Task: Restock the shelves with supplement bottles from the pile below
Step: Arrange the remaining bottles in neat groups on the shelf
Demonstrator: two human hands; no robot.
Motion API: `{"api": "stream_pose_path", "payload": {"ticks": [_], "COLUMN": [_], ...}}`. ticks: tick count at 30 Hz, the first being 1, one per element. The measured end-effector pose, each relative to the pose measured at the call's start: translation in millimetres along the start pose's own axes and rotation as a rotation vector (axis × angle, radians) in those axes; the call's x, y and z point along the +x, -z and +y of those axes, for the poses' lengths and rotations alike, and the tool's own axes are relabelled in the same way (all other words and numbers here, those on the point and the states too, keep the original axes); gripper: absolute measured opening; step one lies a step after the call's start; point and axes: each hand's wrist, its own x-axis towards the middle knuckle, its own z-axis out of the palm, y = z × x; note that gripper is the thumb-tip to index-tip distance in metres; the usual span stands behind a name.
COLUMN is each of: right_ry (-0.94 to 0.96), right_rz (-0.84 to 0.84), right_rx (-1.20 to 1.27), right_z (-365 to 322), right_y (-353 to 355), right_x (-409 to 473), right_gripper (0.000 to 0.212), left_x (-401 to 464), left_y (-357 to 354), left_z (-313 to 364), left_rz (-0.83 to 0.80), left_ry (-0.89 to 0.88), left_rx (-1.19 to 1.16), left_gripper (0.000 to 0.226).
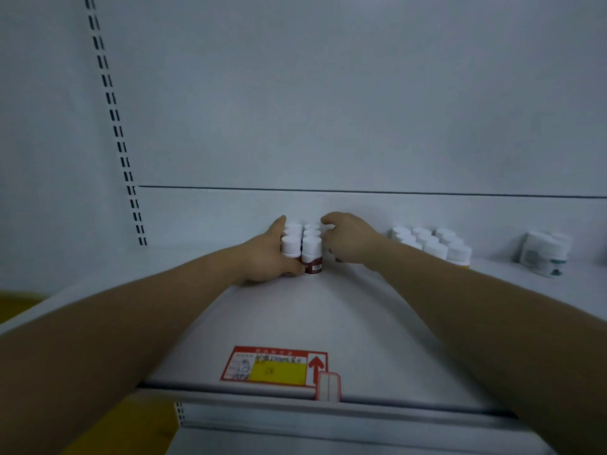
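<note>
A white shelf (345, 323) fills the lower frame. At its centre back, a cluster of white-capped supplement bottles (303, 247) is flanked by both hands. The left hand (266, 254) is pressed flat against the cluster's left side, fingers straight. The right hand (348, 239) is curled over bottles at the right side. A second bottle group (430, 243) stands at right, and a price label (274, 366) is fixed at lower centre.

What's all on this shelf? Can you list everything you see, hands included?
Brown-label bottles: about six showing, white caps, packed block at the shelf's back middle, between the hands.
White bottles: about nine, white caps, block to the right of them.
Green-label bottles: a few, blurred, far right.
Price tag: one, red and yellow, shelf front edge.
Shelf: one, white.
Slotted upright: one, white, back left.
Left hand: flat against the block's left side.
Right hand: curled over the block's right side.
</note>
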Motion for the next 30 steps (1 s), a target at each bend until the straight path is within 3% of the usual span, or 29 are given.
{"api": "stream_pose_path", "payload": {"ticks": [5,9,20,30], "right_ry": [-0.009,0.072,0.077,0.015], "right_rz": [-0.044,-0.094,-0.099,-0.063], "right_rx": [0.193,0.086,0.007,-0.034], "right_z": [-1.6,-3.5,-4.8,-3.4], "right_y": [3.5,-3.6,-7.2,-6.8], "right_x": [-8.2,-13.5,-18.6,-13.7], "right_gripper": [0.048,0.027,0.039,0.029], "left_x": [2.0,2.5,3.7,1.1], "left_y": [-1.6,-7.1,-5.3,-6.8], "left_z": [-12.0,-15.5,-16.4,-15.1], "left_rz": [0.008,0.058,0.047,0.041], "left_ry": [-0.063,-0.08,-0.107,-0.081], "left_rx": [-0.027,-0.056,-0.044,0.062], "left_gripper": [0.087,0.09,0.097,0.096]}}
